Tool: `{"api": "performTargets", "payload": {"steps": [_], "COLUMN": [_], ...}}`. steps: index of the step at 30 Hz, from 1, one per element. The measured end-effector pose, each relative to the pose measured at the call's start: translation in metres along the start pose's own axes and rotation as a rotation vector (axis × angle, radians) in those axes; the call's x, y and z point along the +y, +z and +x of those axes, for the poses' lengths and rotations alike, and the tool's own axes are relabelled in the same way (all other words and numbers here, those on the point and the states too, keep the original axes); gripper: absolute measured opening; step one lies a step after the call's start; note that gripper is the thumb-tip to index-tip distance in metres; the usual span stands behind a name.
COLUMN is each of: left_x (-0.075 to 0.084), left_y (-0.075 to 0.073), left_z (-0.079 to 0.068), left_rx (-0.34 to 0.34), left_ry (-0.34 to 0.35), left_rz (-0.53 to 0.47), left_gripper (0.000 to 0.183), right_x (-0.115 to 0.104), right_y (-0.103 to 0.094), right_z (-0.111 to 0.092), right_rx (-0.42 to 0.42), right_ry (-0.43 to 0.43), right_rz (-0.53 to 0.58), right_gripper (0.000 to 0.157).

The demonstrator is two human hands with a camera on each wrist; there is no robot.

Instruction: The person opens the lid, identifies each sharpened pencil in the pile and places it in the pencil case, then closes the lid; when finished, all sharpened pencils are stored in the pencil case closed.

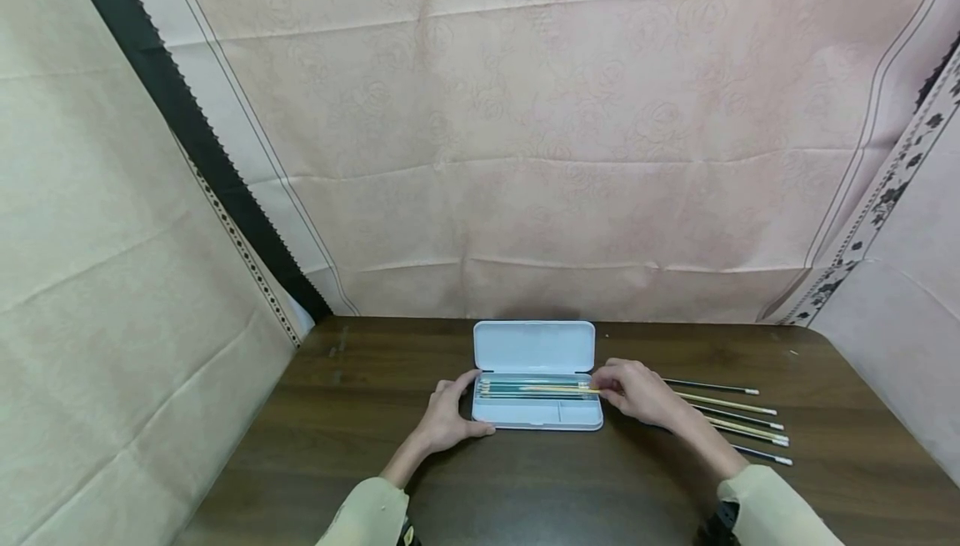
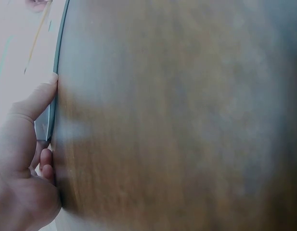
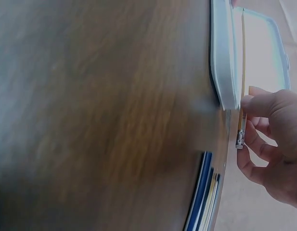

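Observation:
A light blue pencil case (image 1: 517, 419) lies open on the table, its lid (image 1: 534, 346) tipped back at the far side. Several pencils (image 1: 510, 381) lie lengthwise in it. My left hand (image 1: 441, 423) grips the case's left end, thumb at the near edge and fingers farther back; the left wrist view shows the thumb against the rim. With my right hand (image 1: 636, 389) I pinch a yellow pencil (image 3: 243, 62) near its eraser end, at the right side of the case. The pencil stretches leftward over the case. In the right wrist view its eraser end pokes out past my fingers.
Several dark and yellowish pencils (image 1: 750, 423) with white ends lie on the brown wooden table (image 1: 570, 488), right of the case and partly behind my right forearm. Pale patterned cloth (image 1: 540, 154) hangs behind the table and along both sides.

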State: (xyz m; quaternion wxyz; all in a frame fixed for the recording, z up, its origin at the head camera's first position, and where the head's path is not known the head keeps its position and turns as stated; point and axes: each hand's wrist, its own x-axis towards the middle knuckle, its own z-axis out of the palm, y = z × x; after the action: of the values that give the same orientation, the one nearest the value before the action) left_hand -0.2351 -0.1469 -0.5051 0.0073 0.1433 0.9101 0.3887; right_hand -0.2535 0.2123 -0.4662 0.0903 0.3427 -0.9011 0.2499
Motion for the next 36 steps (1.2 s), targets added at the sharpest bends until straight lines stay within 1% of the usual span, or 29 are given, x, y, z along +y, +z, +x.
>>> {"api": "performTargets", "payload": {"steps": [8, 11, 19, 28, 36], "left_x": [0.000, -0.001, -0.001, -0.001, -0.001], "left_y": [0.001, 0.000, 0.001, 0.000, 0.000], "left_z": [0.000, 0.001, 0.001, 0.001, 0.001], "left_rx": [-0.004, -0.003, 0.000, 0.002, -0.003], "left_ry": [-0.011, -0.008, 0.002, 0.000, 0.001], "left_rz": [-0.003, -0.002, 0.001, 0.008, 0.001], "left_gripper": [0.094, 0.094, 0.094, 0.093, 0.093], "right_x": [-0.008, -0.009, -0.013, -0.020, -0.027], "right_y": [0.009, 0.013, 0.021, 0.026, 0.029], "right_z": [0.012, 0.016, 0.023, 0.030, 0.033], "right_rx": [-0.028, -0.033, -0.043, -0.016, -0.035], "right_ry": [0.004, -0.012, -0.021, -0.094, -0.091], "right_rz": [0.010, 0.012, 0.029, 0.010, 0.028], "right_gripper": [0.015, 0.014, 0.014, 0.016, 0.016]}}
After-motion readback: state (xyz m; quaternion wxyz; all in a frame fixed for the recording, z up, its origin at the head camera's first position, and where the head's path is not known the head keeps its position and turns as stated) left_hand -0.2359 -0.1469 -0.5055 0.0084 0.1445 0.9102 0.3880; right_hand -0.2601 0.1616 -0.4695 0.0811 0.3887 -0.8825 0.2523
